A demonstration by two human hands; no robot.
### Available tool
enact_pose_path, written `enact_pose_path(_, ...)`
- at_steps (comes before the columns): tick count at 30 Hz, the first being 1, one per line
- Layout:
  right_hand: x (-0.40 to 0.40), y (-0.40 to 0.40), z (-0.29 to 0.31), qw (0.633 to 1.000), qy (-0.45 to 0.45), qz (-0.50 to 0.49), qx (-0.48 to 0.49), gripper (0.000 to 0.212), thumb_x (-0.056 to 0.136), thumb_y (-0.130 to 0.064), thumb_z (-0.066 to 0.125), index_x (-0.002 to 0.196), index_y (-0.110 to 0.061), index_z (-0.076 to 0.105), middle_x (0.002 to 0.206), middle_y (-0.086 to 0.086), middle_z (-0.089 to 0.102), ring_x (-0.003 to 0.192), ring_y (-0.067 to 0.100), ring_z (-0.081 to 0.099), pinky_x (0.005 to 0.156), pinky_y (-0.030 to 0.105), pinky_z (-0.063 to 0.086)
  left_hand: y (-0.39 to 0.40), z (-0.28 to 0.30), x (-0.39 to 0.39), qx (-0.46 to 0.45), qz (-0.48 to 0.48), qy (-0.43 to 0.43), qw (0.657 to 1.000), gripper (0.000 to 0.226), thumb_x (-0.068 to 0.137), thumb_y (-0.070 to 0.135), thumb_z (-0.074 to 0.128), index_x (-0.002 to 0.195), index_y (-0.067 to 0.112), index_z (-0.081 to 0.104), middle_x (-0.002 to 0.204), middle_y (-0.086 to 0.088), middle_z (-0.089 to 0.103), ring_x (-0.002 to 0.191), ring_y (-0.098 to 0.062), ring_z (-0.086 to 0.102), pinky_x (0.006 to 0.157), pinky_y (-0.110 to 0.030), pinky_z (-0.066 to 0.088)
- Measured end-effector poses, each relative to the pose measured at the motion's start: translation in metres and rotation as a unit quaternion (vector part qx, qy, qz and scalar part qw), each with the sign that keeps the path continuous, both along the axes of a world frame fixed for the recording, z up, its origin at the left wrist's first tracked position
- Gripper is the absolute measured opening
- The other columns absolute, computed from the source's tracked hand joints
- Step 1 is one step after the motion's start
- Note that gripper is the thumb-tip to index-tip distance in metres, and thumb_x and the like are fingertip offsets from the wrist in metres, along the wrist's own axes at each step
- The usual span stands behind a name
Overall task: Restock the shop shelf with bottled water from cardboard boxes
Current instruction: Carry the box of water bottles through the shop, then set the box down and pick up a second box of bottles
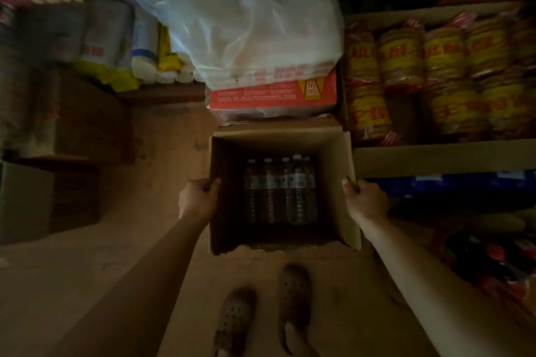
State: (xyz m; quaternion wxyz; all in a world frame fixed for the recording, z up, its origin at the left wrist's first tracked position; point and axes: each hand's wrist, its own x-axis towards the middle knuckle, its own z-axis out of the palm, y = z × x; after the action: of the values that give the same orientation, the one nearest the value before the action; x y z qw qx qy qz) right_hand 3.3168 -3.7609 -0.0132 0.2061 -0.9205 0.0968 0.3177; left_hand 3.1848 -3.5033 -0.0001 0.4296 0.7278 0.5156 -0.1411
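Dim shelves; hands (198, 197) (366, 200) grip square cardboard box (336, 153).

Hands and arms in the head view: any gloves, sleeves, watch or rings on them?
Neither the left hand nor the right hand wears a glove. Both forearms are bare up to the frame edge, no sleeve showing. No watch, band or ring can be made out, though the picture is dim.

Red carton (272, 98) beyond the hands: white print and a yellow emblem, too blurred to read; yellow-wrapped packs (435, 66) on the shelf beyond the right hand: red characters, illegible; water bottles (280, 188) between the hands: white labels, unreadable.
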Motion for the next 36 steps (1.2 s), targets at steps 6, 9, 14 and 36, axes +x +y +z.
enact_pose_path(6, 0.020, 0.002, -0.030, 1.000, -0.006, 0.015, 0.024, 0.039, 0.101, -0.037, 0.041, 0.074, -0.011, 0.051, 0.063, 0.001, 0.045, 0.069, 0.026, 0.052, 0.062, 0.033, 0.037, 0.001, -0.029, 0.017, 0.051, -0.006, -0.002, 0.999, 0.028, 0.097, 0.033, 0.049, 0.090, 0.012, 0.066, 0.086, -0.005, 0.068, 0.079, -0.019, 0.067, 0.072, -0.036, 0.057)
enact_pose_path(9, 0.024, 0.004, -0.023, 0.998, 0.043, -0.011, 0.042, 0.038, 0.100, -0.033, 0.046, 0.069, -0.012, 0.051, 0.065, 0.003, 0.047, 0.066, 0.024, 0.053, 0.060, 0.034, 0.039, 0.007, -0.029, 0.017, 0.044, -0.018, 0.024, 0.999, 0.032, 0.095, 0.032, 0.052, 0.104, 0.006, 0.069, 0.095, -0.012, 0.071, 0.085, -0.026, 0.067, 0.074, -0.034, 0.056)
enact_pose_path(14, 0.016, 0.006, 0.000, 0.994, 0.089, -0.026, 0.059, 0.038, 0.099, -0.029, 0.051, 0.128, -0.004, 0.056, 0.118, 0.012, 0.061, 0.109, 0.033, 0.056, 0.081, 0.035, 0.042, 0.001, -0.014, 0.005, -0.016, 0.016, 0.008, 1.000, 0.034, 0.097, 0.027, 0.049, 0.122, 0.009, 0.063, 0.110, -0.011, 0.069, 0.095, -0.022, 0.065, 0.081, -0.032, 0.053)
enact_pose_path(36, -0.160, 0.351, 0.425, 0.909, 0.043, 0.185, 0.371, 0.023, 0.090, -0.032, 0.065, 0.075, -0.014, 0.065, 0.079, 0.011, 0.066, 0.076, 0.024, 0.062, 0.075, 0.035, 0.049, 0.218, 0.390, -0.246, 0.030, 0.304, -0.290, 0.907, 0.025, 0.096, 0.023, 0.052, 0.080, 0.011, 0.068, 0.057, 0.002, 0.061, 0.060, -0.016, 0.059, 0.061, -0.028, 0.046)
